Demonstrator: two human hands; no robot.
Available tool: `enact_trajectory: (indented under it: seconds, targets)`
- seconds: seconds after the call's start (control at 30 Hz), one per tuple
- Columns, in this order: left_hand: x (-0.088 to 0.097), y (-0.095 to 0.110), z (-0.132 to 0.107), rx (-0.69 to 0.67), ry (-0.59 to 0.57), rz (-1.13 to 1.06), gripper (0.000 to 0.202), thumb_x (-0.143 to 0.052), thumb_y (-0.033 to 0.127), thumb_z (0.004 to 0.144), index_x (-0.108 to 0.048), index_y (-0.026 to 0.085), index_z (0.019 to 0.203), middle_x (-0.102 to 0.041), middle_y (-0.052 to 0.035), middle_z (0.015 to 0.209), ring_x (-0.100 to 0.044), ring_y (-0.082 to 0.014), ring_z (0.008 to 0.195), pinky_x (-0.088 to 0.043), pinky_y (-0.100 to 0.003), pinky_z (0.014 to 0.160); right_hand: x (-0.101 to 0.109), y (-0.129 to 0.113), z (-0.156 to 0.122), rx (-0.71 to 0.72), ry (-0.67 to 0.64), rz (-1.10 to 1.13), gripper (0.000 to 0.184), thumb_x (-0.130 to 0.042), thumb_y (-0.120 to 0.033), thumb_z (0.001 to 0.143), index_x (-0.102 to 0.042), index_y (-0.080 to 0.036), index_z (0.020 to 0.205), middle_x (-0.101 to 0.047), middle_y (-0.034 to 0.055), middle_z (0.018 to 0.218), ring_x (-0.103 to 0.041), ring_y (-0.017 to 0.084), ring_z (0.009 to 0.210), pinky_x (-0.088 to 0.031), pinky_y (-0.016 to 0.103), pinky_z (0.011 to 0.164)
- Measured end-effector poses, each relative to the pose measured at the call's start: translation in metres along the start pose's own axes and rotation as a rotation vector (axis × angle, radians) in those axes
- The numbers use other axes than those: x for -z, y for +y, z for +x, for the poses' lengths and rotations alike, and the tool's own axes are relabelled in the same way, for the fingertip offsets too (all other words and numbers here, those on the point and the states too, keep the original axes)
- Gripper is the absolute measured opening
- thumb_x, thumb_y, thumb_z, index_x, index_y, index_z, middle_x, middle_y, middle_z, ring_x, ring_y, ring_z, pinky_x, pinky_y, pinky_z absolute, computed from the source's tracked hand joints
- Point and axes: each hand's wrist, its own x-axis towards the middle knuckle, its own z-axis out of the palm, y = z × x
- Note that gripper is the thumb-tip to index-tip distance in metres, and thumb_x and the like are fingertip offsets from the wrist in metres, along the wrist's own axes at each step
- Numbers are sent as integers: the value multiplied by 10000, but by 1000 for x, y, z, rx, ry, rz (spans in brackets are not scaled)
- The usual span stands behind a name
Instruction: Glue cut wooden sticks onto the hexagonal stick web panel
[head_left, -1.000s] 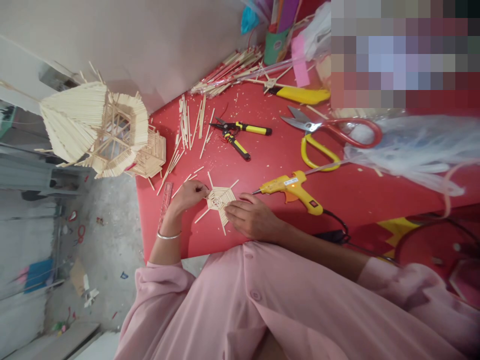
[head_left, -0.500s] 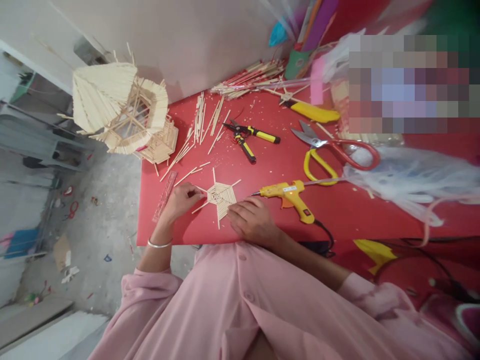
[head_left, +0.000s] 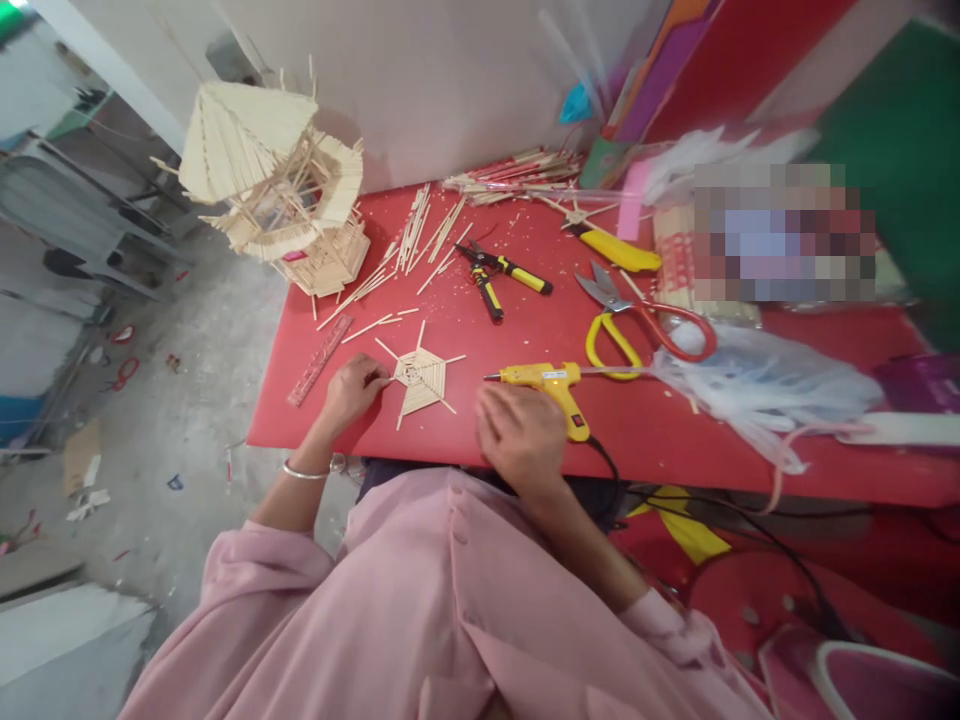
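Note:
A flat six-spoked web of thin wooden sticks (head_left: 421, 383) lies near the front edge of the red table. My left hand (head_left: 354, 392), a silver bangle on its wrist, pinches the end of the web's left spoke between thumb and fingertips. To the right of the web, apart from it, my right hand (head_left: 523, 432) hovers with loosely bent fingers and nothing visible in them. Just beyond that hand lies a yellow glue gun (head_left: 544, 376), its nozzle pointing left and its handle partly behind the hand.
A stick-built model house (head_left: 300, 215) stands at the back left. Loose sticks (head_left: 412, 230), a clear ruler (head_left: 319, 362), black-yellow pliers (head_left: 499, 275), scissors (head_left: 626, 310) and a yellow-handled tool (head_left: 619, 250) lie beyond the web. Plastic bags (head_left: 757, 375) lie on the right.
My right hand has come off the web and moved right, up against the glue gun in view. My left hand stays at the left spoke. The camera view has shifted.

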Motion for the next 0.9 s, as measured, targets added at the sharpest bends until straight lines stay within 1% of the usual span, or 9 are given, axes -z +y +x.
enact_trajectory:
  seconds: [0.03,0.1,0.17,0.23,0.37,0.47,0.63,0.77,0.9]
  targets:
    - [0,1,-1,-6,9,12,85,-635,245,843,-658,205,772,-657,-42,894,-607,-183,803,-458,-309,742,8,9,-5,-114,24,-88,307,-592,-237,955,-697,-183,1238,-733,136,1185,-633,264,1071,-440,417,951]
    - [0,2,-4,-23,29,41,100,-619,257,853,-655,207,775,-661,-52,916,-611,-195,825,-455,-315,742,21,26,-16,-329,-6,-227,379,-577,-334,968,-673,-139,1279,-682,207,1235,-603,319,1057,-439,445,869]
    - [-1,1,-6,-33,51,71,108,-616,265,855,-659,206,774,-666,-61,929,-610,-201,822,-449,-318,733,29,37,-24,-453,-76,-297,442,-547,-424,976,-669,-115,1268,-670,231,1163,-577,337,1006,-432,434,784]
    - [-1,-1,-7,-31,67,90,115,-632,288,856,-671,208,783,-677,-65,941,-612,-200,817,-445,-318,729,31,42,-29,-467,-110,-331,442,-514,-464,985,-691,-120,1199,-672,202,1022,-561,312,928,-409,394,711]
    - [0,-4,-8,-47,58,111,118,-630,288,860,-686,209,792,-691,-64,958,-617,-199,821,-446,-306,726,28,38,-33,-436,-102,-392,366,-489,-411,989,-728,-138,1038,-628,144,863,-522,244,794,-312,331,605]
    - [-1,-3,-10,-106,39,107,120,-626,269,867,-685,205,784,-691,-66,958,-631,-204,857,-462,-304,769,32,30,-41,-471,-99,-384,367,-482,-393,989,-738,-133,1019,-604,141,853,-506,234,770,-285,325,584]
    - [-10,2,-2,-151,34,63,95,-643,236,854,-698,195,789,-680,-64,942,-628,-197,856,-474,-304,794,41,33,-51,-622,-16,-379,411,-497,-412,977,-740,-127,1144,-602,161,945,-523,245,780,-300,330,574]
    - [-16,6,13,-187,5,16,89,-650,217,838,-715,196,780,-684,-62,926,-627,-193,858,-481,-306,805,37,44,-34,-630,-20,-430,398,-528,-409,944,-757,-125,1103,-617,158,925,-516,221,704,-273,328,543]
    - [-8,6,33,-241,-66,-102,99,-666,213,815,-722,190,737,-677,-55,880,-631,-184,814,-489,-308,789,42,44,-13,-584,-13,-499,430,-525,-470,960,-757,-141,1112,-648,168,930,-563,250,733,-318,343,555]
